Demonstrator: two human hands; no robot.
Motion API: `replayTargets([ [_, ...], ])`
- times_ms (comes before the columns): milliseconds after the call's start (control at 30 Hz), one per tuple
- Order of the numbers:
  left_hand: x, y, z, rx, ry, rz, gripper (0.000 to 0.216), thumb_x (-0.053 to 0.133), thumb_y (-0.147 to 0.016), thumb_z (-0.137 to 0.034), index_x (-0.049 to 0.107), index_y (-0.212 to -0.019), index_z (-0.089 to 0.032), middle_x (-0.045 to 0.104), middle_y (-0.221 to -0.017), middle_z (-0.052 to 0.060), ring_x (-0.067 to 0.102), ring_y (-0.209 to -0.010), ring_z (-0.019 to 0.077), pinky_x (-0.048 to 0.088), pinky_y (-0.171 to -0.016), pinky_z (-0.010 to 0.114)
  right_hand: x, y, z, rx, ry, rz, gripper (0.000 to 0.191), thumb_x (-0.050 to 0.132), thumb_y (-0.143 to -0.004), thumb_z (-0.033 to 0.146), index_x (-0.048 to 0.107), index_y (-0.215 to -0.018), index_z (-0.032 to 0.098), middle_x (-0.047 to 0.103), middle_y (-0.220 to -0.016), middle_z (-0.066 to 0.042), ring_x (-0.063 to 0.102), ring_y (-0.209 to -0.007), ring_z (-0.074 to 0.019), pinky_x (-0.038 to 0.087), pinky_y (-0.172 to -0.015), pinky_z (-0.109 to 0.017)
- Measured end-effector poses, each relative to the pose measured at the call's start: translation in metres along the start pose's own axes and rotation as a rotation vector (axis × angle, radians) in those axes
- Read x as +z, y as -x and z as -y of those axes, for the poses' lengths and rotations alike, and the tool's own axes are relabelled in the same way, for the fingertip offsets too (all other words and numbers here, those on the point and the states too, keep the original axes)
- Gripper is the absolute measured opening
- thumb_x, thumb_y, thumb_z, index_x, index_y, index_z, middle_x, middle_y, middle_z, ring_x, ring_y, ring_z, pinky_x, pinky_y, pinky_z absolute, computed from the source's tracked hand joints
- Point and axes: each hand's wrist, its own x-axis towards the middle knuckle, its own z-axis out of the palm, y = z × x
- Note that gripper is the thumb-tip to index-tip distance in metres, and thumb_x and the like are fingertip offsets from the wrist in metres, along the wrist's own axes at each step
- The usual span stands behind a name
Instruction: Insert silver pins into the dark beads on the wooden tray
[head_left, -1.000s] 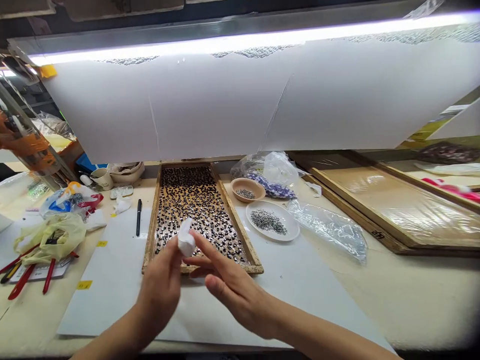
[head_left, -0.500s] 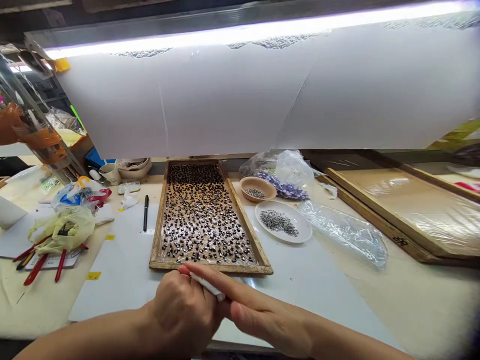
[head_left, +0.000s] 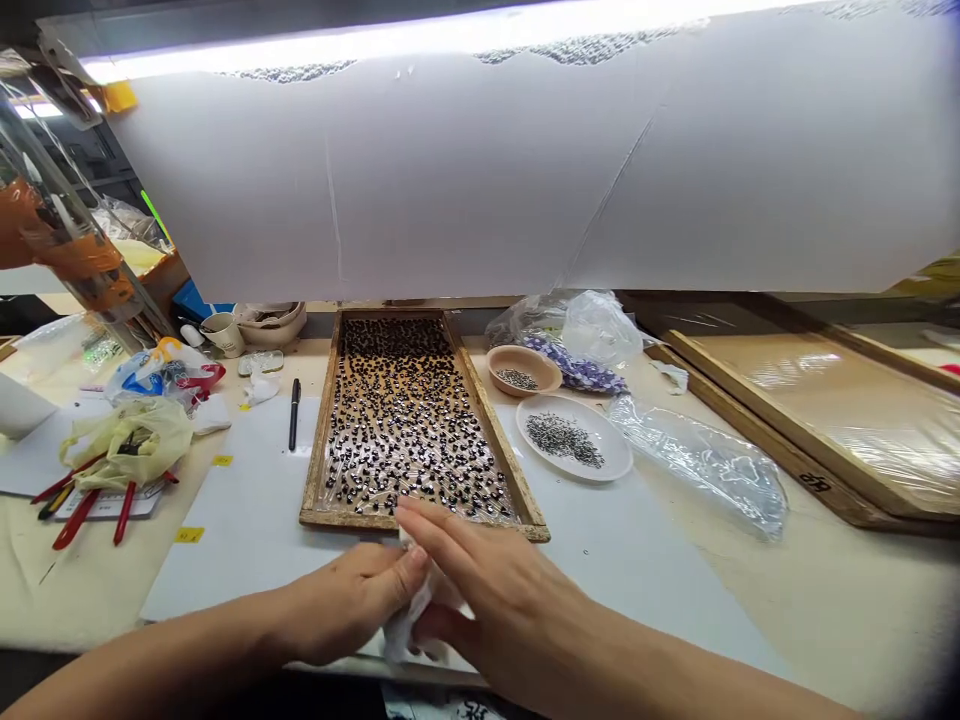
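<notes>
A crumpled white tissue (head_left: 409,615) hangs between my two hands, just in front of the tray's near edge. My left hand (head_left: 356,595) is closed on it, with the thumb pressed on top. From the other side, my right hand (head_left: 491,590) wraps the tissue, its long fingers reaching over it toward the left thumb. Part of the tissue is hidden by the fingers. Directly beyond lies a wooden-framed tray (head_left: 319,490) lined with clear film, which carries many small shiny black pieces (head_left: 405,425), packed densely at the far end.
To the right stand a white plate (head_left: 619,455) and a tan bowl (head_left: 547,372), both with small dark bits. A clear plastic bag (head_left: 712,470) lies near stacked wooden frames (head_left: 810,440). At left are a black pen (head_left: 294,415) and red-handled tools (head_left: 75,520) under a yellowish bag (head_left: 139,440).
My left hand has turned from a fist to a thumb-on-top pinch, and more tissue now hangs below. My right hand has shifted right. The view has tilted slightly.
</notes>
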Motion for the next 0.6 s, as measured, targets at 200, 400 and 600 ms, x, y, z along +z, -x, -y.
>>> replayTargets([
  [200, 0.003, 0.004, -0.019, 0.153, -0.131, 0.033, 0.059, 0.021, -0.089, -0.055, 0.062, -0.091, -0.013, 0.064, -0.093, 0.010, 0.058, -0.089, 0.0175, 0.046, -0.085, 0.031, 0.005, -0.012, 0.002, -0.057, -0.107, 0.107, 0.021, 0.042, -0.075, 0.008, 0.054, -0.091, 0.014, 0.064, -0.075, -0.007, 0.058, -0.064, -0.0157, 0.046, -0.058, -0.027],
  [400, 0.003, 0.005, -0.012, 0.241, -0.181, -0.004, 0.039, 0.033, -0.091, -0.039, 0.062, -0.097, -0.013, 0.066, -0.100, 0.010, 0.059, -0.094, 0.0177, 0.047, -0.087, 0.033, 0.005, -0.006, -0.009, -0.272, -0.145, -0.049, 0.060, 0.043, -0.075, 0.001, 0.034, -0.132, 0.015, 0.066, -0.103, -0.012, 0.064, -0.090, -0.0188, 0.052, -0.072, -0.030],
  [600, 0.017, -0.005, 0.008, 0.344, 0.038, -0.212, 0.034, 0.042, -0.090, -0.034, 0.065, -0.080, -0.011, 0.069, -0.077, 0.007, 0.063, -0.073, 0.0138, 0.050, -0.068, 0.024, 0.009, -0.006, -0.013, -0.371, -0.119, -0.243, 0.061, 0.041, -0.085, 0.003, 0.023, -0.142, 0.019, 0.057, -0.124, -0.015, 0.051, -0.118, -0.0178, 0.048, -0.092, -0.034],
])
